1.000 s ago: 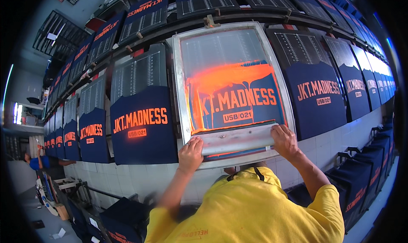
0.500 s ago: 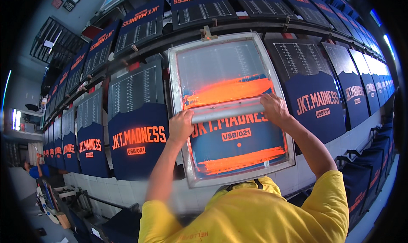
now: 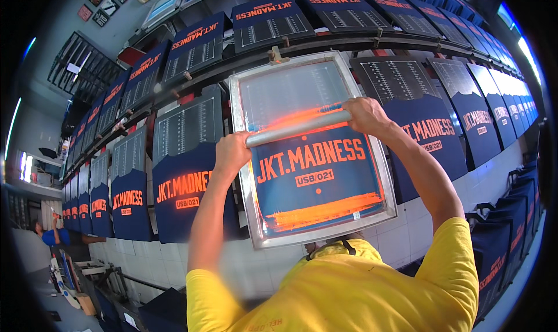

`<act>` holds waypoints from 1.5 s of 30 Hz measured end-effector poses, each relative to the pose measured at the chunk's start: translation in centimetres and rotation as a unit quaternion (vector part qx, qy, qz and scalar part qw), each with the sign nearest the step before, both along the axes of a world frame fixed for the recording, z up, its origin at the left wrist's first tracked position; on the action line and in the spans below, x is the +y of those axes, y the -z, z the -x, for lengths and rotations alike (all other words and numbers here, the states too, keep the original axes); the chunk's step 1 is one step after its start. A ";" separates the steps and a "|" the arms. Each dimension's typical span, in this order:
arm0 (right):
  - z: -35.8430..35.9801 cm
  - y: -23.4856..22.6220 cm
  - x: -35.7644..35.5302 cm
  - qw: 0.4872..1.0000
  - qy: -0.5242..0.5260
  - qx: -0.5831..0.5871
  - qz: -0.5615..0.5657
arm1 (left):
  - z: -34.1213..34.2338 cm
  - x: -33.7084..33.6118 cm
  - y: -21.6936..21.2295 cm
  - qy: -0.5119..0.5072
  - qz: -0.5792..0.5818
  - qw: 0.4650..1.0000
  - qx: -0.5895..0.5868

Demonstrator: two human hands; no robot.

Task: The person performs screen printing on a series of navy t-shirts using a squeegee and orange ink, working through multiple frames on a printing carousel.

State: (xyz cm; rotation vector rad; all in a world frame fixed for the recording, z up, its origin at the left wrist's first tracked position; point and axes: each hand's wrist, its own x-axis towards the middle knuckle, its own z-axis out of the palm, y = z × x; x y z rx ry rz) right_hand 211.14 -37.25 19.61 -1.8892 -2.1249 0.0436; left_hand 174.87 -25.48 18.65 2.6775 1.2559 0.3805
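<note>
The landmark here is the rectangular metal-framed printing screen (image 3: 311, 152), which lies flat over a dark navy shirt on the long printing table. Across the upper half of this screen lies a long grey squeegee bar (image 3: 299, 128), a little tilted, with its right end higher. The left hand (image 3: 231, 153) is closed around the left end of the bar, at the left rail of the screen frame. The right hand (image 3: 363, 114) is closed around the right end of the bar, near the right rail. Just above the bar there is a smear of bright orange ink (image 3: 302, 116) on the mesh, and a second band of orange ink (image 3: 325, 211) lies near the lower edge of the screen. Between them the orange lettering shows through the mesh. To the left of the screen lies a printed navy shirt (image 3: 183, 195), and to the right another navy shirt (image 3: 433, 131), both with orange print. Below the screen, the person's yellow shirt (image 3: 349, 291) fills the lower view.
</note>
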 end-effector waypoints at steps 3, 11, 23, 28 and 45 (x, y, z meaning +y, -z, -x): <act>0.5 -2.6 -1.7 1.000 0.005 0.001 -0.022 | 0.0 -1.8 -2.6 -0.015 -0.021 0.999 -0.023; 2.5 -2.1 -10.6 0.994 -0.013 0.004 -0.107 | 2.8 -9.5 -2.0 0.003 -0.065 0.998 -0.028; 8.4 6.0 -25.1 0.997 0.021 0.019 -0.077 | 7.0 -24.9 7.7 -0.009 -0.048 0.997 -0.060; 9.1 7.0 -27.0 0.999 0.027 -0.002 -0.034 | 7.1 -27.0 8.5 -0.015 -0.048 0.998 -0.045; 4.5 9.7 -26.6 0.941 0.259 0.185 -0.111 | 11.0 -24.7 11.3 -0.166 0.072 0.960 -0.214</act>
